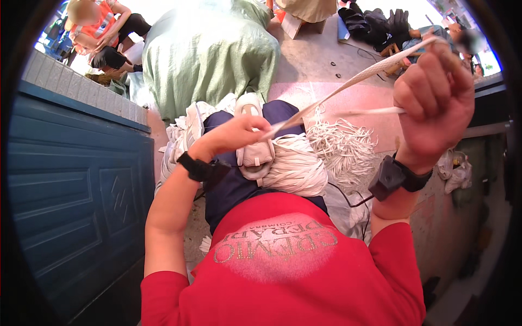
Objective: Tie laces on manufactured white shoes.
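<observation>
A pale shoelace [359, 75] runs taut and slanting between my two hands. My right hand [433, 98] is raised at the upper right, its fingers closed around the lace, and a short end sticks out leftward below the fist. Over my lap, my left hand [235, 133] pinches the lower part of the lace between thumb and fingers. Just beneath it, a light beige shoe [255, 157] rests on my thighs, partly covered by that hand. Beside the shoe lies a thick bundle of white shoelaces [296, 165].
More white shoes [194, 122] are heaped at my left knee. Loose laces [342, 144] spread on the ground to the right. A green cloth-covered heap [212, 60] stands ahead, a blue panelled door [76, 190] at left. People sit far left and far right.
</observation>
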`<state>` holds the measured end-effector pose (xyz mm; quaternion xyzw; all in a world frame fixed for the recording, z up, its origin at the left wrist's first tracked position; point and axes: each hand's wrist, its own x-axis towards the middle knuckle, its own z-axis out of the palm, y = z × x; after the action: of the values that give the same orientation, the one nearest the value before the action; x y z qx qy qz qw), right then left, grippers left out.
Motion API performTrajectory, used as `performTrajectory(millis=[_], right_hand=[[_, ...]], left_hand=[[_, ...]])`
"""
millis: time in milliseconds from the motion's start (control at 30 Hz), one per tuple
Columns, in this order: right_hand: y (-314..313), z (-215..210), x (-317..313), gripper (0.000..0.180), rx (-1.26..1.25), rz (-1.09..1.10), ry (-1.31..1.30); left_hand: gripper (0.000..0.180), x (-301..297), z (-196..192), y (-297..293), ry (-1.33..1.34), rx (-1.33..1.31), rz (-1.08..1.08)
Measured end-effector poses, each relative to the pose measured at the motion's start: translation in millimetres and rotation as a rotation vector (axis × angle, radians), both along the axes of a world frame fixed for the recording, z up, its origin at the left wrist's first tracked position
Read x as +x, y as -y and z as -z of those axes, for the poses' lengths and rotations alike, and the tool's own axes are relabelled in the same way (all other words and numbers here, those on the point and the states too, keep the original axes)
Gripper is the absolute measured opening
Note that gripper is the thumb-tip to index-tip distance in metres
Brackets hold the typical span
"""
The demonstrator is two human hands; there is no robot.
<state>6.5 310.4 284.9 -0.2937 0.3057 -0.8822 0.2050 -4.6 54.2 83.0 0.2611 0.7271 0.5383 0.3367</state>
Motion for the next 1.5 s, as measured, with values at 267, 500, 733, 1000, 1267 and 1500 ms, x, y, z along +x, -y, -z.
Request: performTrajectory(millis=[267, 500, 733, 1000, 1267, 1500], right_hand=[[-127.0, 110.2, 20.6, 0.016, 0.099, 0.428, 0.195], [-159.0, 183.2, 27.0, 0.010, -0.048, 1.091, 0.755], [-129.4, 209.0, 13.5, 0.015, 0.391, 0.516, 0.444], [-11.0, 246.4, 37.6, 0.015, 1.231, 0.280, 0.057], [55.0, 257.4, 12.9, 0.018, 1.521, 0.542, -0.950], [70.5, 261.9, 7.9, 0.018, 1.765, 0.403, -1.046]], left_hand=[[0.015, 37.7, -9.7, 179.1, 0.379, 0.930, -1.025], [0.016, 68.1, -25.2, 263.9, 0.327, 0.892, -1.331], [0.028, 37.3, -37.5, 121.2, 0.075, -0.120, -0.964], [0.022, 66.7, 40.5, 32.7, 0.065, -0.367, -0.607], [0.020, 77.5, 62.3, 32.0, -0.080, -0.484, -0.702], [0.017, 71.7, 65.9, 26.8, -0.446, -0.713, -0.623]])
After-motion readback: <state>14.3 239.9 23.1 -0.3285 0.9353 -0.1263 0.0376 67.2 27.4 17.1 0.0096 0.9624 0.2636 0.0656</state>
